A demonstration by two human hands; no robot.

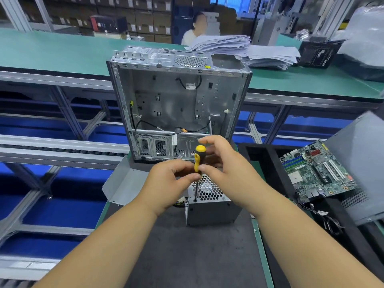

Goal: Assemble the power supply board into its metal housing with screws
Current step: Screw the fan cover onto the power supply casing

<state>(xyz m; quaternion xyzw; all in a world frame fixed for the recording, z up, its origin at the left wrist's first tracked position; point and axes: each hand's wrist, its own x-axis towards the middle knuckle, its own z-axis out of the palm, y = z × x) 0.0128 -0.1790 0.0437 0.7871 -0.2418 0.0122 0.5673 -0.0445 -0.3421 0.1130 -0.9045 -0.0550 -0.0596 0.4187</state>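
Note:
A grey metal power supply housing (pixel 212 210) with a honeycomb grille on top stands on the dark mat (pixel 187 256). A screwdriver (pixel 198 161) with a yellow and black handle stands upright, its tip at the housing's top left corner. My right hand (pixel 224 163) pinches the handle between thumb and fingers. My left hand (pixel 172 181) pinches the lower end of the handle where the shaft begins. Behind them stands an open metal computer case (pixel 178 104) with loose cables inside.
A grey metal cover plate (pixel 122 183) lies left of the housing. A green motherboard (pixel 318 171) rests on a black tray at the right. Stacked papers (pixel 249 50) and a black box (pixel 318 55) lie on the far green bench, where a person sits. Conveyor rails run at left.

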